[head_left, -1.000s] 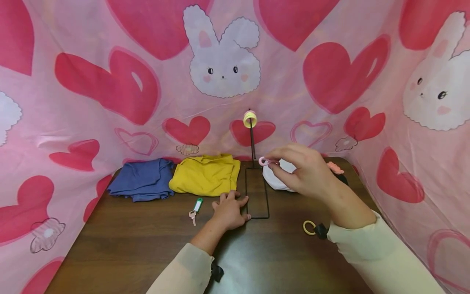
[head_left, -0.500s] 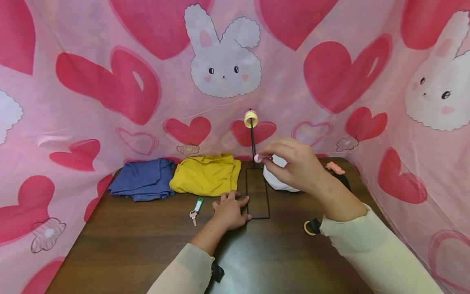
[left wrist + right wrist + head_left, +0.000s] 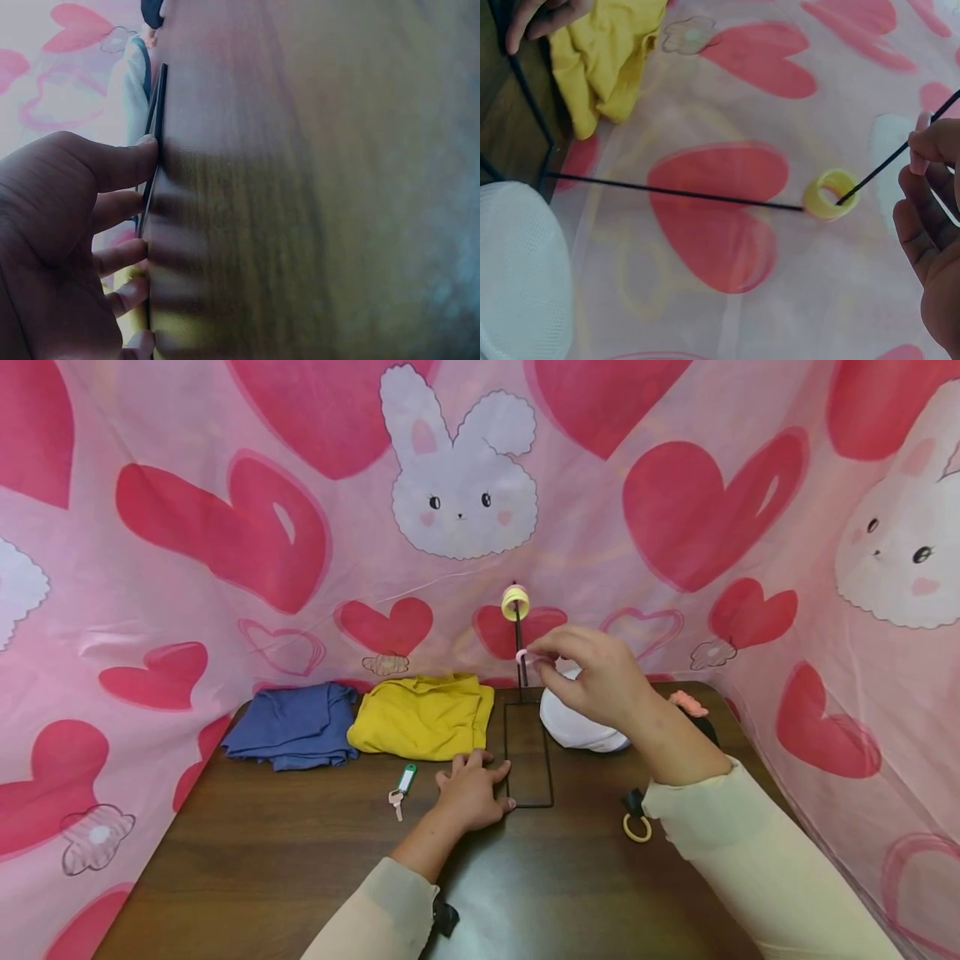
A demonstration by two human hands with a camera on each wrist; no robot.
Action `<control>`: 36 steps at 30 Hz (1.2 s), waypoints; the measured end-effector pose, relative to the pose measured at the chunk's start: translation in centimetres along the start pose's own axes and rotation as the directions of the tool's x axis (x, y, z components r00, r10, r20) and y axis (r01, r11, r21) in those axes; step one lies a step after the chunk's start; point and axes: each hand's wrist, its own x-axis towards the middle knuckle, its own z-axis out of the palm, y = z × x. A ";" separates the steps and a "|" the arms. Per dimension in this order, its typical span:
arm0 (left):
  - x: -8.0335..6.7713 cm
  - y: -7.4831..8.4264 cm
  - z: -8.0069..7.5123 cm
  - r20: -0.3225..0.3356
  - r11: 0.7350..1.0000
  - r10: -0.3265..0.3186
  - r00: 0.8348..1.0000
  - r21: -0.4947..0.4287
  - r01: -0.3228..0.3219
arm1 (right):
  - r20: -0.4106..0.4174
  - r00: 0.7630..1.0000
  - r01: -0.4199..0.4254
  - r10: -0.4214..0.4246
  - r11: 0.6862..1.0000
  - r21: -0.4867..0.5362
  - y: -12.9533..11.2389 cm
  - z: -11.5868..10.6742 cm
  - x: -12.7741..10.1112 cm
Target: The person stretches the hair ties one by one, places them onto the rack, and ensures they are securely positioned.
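Note:
A black wire stand has a rectangular base [image 3: 551, 768] on the table and a thin upright that bends into a sloping rod [image 3: 877, 171]. Yellow and pink rings [image 3: 514, 603] sit at the rod's upper bend. My right hand [image 3: 600, 681] pinches a small pink ring [image 3: 921, 142] between thumb and fingertips. In the right wrist view, the rod runs through this ring near its free end. My left hand [image 3: 471, 792] lies with spread fingers over the base's left side. Its thumb [image 3: 146, 154] rests against the wire.
Behind my left hand lie a folded yellow cloth [image 3: 420, 718] and a blue cloth [image 3: 292, 727]. A key with a green tag [image 3: 401, 789] is left of that hand. White fabric [image 3: 577, 718], a coral scrunchie [image 3: 688, 702] and a yellow ring [image 3: 637, 828] are on the right.
My right hand has moved left and up with the pink ring, bringing it from beside the stand onto the rod's free end. My left hand has stayed at the base.

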 end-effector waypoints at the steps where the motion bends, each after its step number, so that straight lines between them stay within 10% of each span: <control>1: 0.0 0.0 0.0 0.000 1.000 0.000 1.000 0.000 0.000 | -0.006 1.000 -0.011 0.011 1.000 -0.003 0.4 0.2 0.2; 19: -0.4 0.1 0.2 -0.002 1.000 -0.003 1.000 -0.022 0.003 | -0.125 0.965 -0.246 0.230 0.961 -0.129 4.0 4.0 2.8; 36: -0.1 0.1 -0.3 0.002 1.000 0.005 1.000 -0.011 -0.005 | -0.113 0.959 -0.272 0.258 0.954 -0.127 3.7 3.2 0.8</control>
